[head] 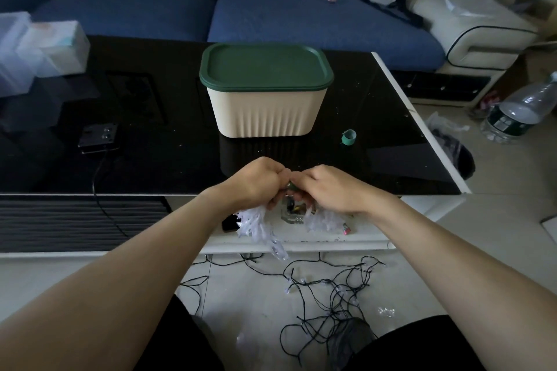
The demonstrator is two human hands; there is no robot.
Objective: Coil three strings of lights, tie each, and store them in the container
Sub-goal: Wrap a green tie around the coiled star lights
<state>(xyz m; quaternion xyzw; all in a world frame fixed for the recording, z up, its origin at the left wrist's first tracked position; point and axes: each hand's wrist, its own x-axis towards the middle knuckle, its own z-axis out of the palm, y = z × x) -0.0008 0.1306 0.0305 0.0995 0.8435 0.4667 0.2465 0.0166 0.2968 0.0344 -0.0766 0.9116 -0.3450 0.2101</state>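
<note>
Both forearms are bare, with no sleeves, watch or rings showing on the left hand (259,182) or right hand (327,190). Black clothing (180,337) covers the legs.

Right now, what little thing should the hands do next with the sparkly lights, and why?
Probably finish tightening the green tie round the coiled lights. Both the left hand and the right hand pinch it at the middle of the bundle, so the tying looks unfinished. The container has its lid on, and more string lies tangled on the floor.
</note>
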